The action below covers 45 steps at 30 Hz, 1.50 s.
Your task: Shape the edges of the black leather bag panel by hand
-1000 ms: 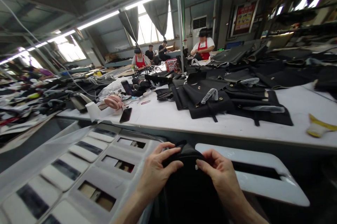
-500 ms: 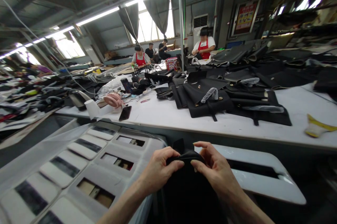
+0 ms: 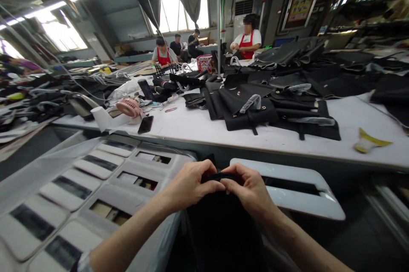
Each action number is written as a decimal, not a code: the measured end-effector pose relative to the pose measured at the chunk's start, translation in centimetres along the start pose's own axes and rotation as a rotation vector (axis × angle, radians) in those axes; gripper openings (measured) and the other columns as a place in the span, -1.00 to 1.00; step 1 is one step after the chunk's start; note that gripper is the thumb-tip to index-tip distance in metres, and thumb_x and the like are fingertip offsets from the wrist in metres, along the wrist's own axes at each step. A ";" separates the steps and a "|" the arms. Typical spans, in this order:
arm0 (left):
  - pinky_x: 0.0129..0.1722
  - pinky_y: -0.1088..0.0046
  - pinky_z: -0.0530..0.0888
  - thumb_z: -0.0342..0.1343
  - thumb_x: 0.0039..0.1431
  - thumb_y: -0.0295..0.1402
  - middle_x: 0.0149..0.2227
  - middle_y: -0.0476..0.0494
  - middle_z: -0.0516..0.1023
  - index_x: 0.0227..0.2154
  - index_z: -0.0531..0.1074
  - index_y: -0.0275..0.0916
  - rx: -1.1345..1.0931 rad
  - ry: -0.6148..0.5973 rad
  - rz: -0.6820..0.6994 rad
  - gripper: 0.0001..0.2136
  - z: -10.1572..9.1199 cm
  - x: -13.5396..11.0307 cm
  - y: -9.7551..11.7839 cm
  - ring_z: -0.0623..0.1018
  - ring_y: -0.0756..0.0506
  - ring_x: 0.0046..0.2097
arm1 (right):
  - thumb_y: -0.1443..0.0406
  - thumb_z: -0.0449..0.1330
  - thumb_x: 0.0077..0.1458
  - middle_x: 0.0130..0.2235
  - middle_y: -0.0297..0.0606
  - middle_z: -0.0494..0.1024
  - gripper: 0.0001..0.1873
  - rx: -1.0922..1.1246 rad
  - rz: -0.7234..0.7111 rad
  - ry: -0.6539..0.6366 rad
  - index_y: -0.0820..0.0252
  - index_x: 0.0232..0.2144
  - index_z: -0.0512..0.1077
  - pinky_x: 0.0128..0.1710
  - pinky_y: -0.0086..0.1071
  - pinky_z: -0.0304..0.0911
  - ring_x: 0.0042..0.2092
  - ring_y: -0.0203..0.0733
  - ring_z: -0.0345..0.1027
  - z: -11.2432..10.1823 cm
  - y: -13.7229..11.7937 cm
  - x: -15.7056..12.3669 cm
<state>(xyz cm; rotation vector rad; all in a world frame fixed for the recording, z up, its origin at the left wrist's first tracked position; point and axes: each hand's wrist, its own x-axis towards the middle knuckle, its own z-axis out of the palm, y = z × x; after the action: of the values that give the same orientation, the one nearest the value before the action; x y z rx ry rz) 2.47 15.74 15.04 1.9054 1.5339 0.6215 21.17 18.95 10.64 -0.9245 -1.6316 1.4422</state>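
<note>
A black piece (image 3: 225, 229), which looks like a bag part in leather or cloth, hangs down in front of me from between both hands. My left hand (image 3: 198, 180) pinches its top edge, thumb on the near side and fingers curled over behind. On the same edge, my right hand (image 3: 244, 182) has a matching pinch, its thumb tip almost against the left one. The lower part of the piece is so dark that its shape is lost. Behind the right hand lies a pale slotted board (image 3: 294, 182).
To my left are grey-white panels (image 3: 99, 163) with dark strips and cutouts. Beyond runs a white worktable (image 3: 191, 131) bearing black bags (image 3: 249, 110), a pink fan (image 3: 129, 107), a phone (image 3: 145, 124) and a yellow-edged tape roll or scrap (image 3: 370, 141). Co-workers in red aprons (image 3: 246, 46) are at the far side.
My hands have drawn closer together along the edge of the black piece, and the right fingers have curled down over it. The camera view has tilted down and shifted slightly right.
</note>
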 end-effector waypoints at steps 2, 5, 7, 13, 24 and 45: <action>-0.47 0.50 0.17 0.23 0.11 -0.21 -0.53 0.08 0.36 -0.47 0.37 -0.23 0.131 -0.020 0.050 -0.78 -0.4 0.3 0.4 0.35 0.02 -0.44 | 0.27 0.25 0.03 -0.45 -0.33 0.48 -0.84 0.064 0.029 -0.014 0.22 -0.31 0.50 -0.40 -0.39 0.20 -0.41 -0.26 0.31 0.2 0.1 0.1; -0.51 0.50 0.12 0.18 0.15 -0.25 -0.56 0.09 0.32 -0.47 0.35 -0.23 0.118 -0.055 0.014 -0.80 -0.7 0.3 0.0 0.32 0.03 -0.49 | 0.21 0.25 0.05 -0.34 -0.31 0.51 -0.74 0.157 0.084 -0.003 0.19 -0.20 0.46 -0.32 -0.38 0.24 -0.32 -0.23 0.35 0.5 0.9 -0.5; -0.50 0.50 0.13 0.16 0.16 -0.25 -0.56 0.09 0.32 -0.45 0.36 -0.23 0.090 -0.038 -0.007 -0.82 -0.8 0.1 -0.8 0.33 0.03 -0.48 | 0.18 0.27 0.05 -0.26 -0.31 0.51 -0.72 0.092 0.100 0.063 0.15 -0.19 0.42 -0.27 -0.36 0.23 -0.27 -0.22 0.33 0.7 1.9 -1.6; -0.43 0.50 0.19 0.12 0.20 -0.19 -0.51 0.09 0.37 -0.41 0.39 -0.23 0.038 -0.033 0.002 -0.79 -1.0 -0.4 -3.1 0.34 0.02 -0.42 | 0.10 0.31 0.02 -0.35 -0.35 0.41 -0.68 -0.229 0.162 0.285 0.13 -0.28 0.36 -0.26 -0.32 0.19 -0.30 -0.20 0.27 2.1 4.0 -5.1; -0.47 0.51 0.19 0.11 0.18 -0.19 -0.53 0.06 0.34 -0.43 0.41 -0.26 -0.085 -0.069 -0.025 -0.77 -1.0 -0.6 -4.1 0.30 0.03 -0.46 | 0.14 0.26 -0.01 -0.52 -0.38 0.30 -0.70 0.158 0.278 0.163 0.19 -0.54 0.27 -0.44 -0.39 0.07 -0.43 -0.27 0.13 3.7 3.3 -3.7; 0.05 0.30 0.42 0.30 0.05 -0.16 -0.01 -0.19 0.53 0.02 0.39 -0.19 -0.729 0.860 -0.475 -0.52 12.0 -8.9 -4.8 0.50 -0.20 0.02 | 0.11 0.49 -0.27 -0.50 -0.36 0.48 -0.52 0.507 0.461 0.307 0.19 -0.41 0.36 -0.49 -0.40 0.35 -0.49 -0.23 0.35 4.6 4.0 -3.6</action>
<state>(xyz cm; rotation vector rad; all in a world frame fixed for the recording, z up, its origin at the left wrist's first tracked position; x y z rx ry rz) 5.48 5.71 3.26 0.6888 1.7845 1.6157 18.82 14.10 6.08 -1.1867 -0.7958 1.7983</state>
